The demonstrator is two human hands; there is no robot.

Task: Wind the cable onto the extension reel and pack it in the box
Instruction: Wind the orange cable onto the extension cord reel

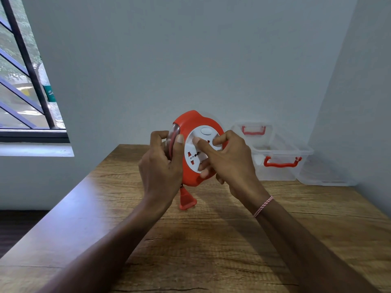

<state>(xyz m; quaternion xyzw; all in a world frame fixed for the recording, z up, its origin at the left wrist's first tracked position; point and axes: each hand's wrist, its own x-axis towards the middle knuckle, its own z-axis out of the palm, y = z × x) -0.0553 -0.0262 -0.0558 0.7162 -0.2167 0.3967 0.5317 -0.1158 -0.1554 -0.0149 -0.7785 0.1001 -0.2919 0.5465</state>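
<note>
At far left of the frame a barred window (pixel 23 81) meets the wall. Centre frame, above the wooden tabletop (pixel 211 240), the left hand (pixel 161 168) has its grip clamped on the orange extension reel (pixel 190 132) by its rim. An orange plug (pixel 187 200) hangs below. The right hand (pixel 230 163) presses fingers against the reel's white socket face (pixel 195 157), gripping it. Right of centre, against the wall, stands the clear box (pixel 281 157), open.

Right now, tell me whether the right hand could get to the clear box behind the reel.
Probably yes. The clear box stands open on the table, just right of the right hand, with nothing between them. But that hand's fingers are on the reel, so it must let go first.
</note>
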